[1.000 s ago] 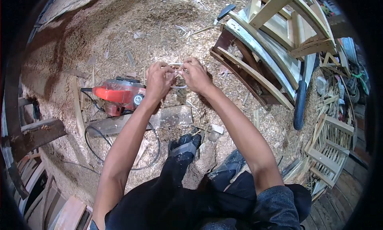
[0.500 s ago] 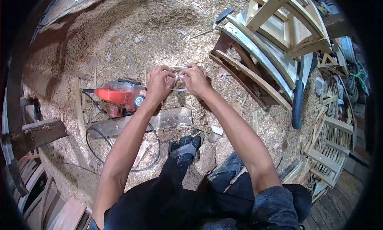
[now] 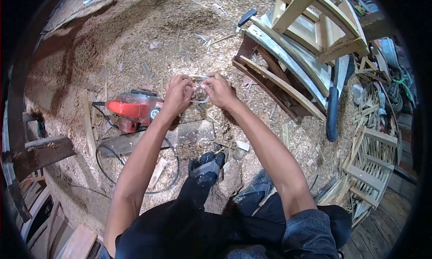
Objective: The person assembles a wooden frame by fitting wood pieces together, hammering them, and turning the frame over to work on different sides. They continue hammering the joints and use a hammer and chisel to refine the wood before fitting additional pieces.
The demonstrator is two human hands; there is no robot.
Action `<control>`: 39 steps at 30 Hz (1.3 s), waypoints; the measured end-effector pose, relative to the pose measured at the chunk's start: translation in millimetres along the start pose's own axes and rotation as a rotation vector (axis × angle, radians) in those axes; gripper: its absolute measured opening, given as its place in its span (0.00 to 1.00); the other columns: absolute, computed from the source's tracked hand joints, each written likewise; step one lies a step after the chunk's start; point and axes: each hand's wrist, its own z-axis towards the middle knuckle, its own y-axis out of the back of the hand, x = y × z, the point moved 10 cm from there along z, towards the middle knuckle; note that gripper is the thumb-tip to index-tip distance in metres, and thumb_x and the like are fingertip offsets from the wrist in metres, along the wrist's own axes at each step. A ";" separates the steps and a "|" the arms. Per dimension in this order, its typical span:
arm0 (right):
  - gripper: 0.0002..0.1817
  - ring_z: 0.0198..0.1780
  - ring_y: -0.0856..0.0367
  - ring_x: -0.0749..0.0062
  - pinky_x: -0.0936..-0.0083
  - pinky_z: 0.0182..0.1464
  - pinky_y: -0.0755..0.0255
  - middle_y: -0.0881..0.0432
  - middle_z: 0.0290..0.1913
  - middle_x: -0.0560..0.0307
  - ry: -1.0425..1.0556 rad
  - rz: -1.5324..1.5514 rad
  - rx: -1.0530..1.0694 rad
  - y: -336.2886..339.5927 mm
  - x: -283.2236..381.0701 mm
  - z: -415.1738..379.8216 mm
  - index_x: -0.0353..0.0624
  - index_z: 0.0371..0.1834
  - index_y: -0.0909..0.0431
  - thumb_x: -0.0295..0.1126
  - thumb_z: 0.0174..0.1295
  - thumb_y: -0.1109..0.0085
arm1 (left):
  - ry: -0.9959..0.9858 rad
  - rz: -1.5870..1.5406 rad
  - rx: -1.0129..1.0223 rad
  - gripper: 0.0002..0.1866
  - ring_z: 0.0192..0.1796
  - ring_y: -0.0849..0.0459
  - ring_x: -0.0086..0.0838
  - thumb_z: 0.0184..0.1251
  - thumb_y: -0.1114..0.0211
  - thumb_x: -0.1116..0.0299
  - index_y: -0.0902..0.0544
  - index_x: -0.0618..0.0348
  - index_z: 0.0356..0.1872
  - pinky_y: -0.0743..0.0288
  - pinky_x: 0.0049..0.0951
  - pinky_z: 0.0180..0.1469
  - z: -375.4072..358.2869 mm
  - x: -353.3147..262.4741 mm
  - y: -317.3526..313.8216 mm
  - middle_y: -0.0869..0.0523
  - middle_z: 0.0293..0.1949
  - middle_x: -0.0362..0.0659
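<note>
My left hand [image 3: 179, 95] and my right hand [image 3: 219, 91] are close together above the shavings, fingers bent in a pinch. Between them is a thin white loop [image 3: 200, 101], like a cord or band, curving out above and below the fingertips. Both hands grip it, one at each side; what exactly the fingertips pinch is too small to tell. Just left of my left hand lies a red electric power planer [image 3: 129, 108] with a black cord [image 3: 178, 167] coiled below it.
A grey board [image 3: 180, 134] lies in front of my feet. On the right, a wooden frame [image 3: 294, 16] rests on a brown wooden piece [image 3: 245, 70], with a hammer [image 3: 247, 17] and a dark-handled saw [image 3: 332, 115] against it. A slatted wooden piece [image 3: 366, 178] stands lower right.
The view has shifted slightly. My hands stay in nearly the same place on the white loop, with only small finger movement.
</note>
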 end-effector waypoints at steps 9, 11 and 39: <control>0.12 0.56 0.23 0.53 0.63 0.59 0.30 0.23 0.53 0.45 -0.050 0.070 0.000 -0.4 -8.7 0.1 0.37 0.44 0.16 0.34 0.67 0.43 | 0.008 -0.002 0.015 0.06 0.52 0.23 0.42 0.63 0.33 0.69 0.17 0.61 0.35 0.32 0.39 0.58 1.4 4.8 -1.2 0.19 0.45 0.46; 0.12 0.56 0.23 0.53 0.63 0.59 0.30 0.23 0.53 0.45 -0.013 0.050 -0.024 -3.0 -16.7 2.7 0.37 0.44 0.16 0.34 0.67 0.43 | 0.031 -0.008 0.037 0.07 0.52 0.23 0.42 0.63 0.33 0.69 0.17 0.62 0.35 0.32 0.38 0.58 1.7 7.8 -2.5 0.19 0.45 0.46; 0.16 0.74 0.47 0.48 0.41 0.74 0.58 0.36 0.68 0.45 -0.138 -0.401 0.057 -22.8 14.1 4.9 0.58 0.48 0.12 0.29 0.57 0.40 | 0.277 0.233 0.057 0.08 0.56 0.25 0.44 0.58 0.33 0.66 0.15 0.57 0.36 0.34 0.46 0.59 -7.4 29.1 -3.6 0.21 0.49 0.47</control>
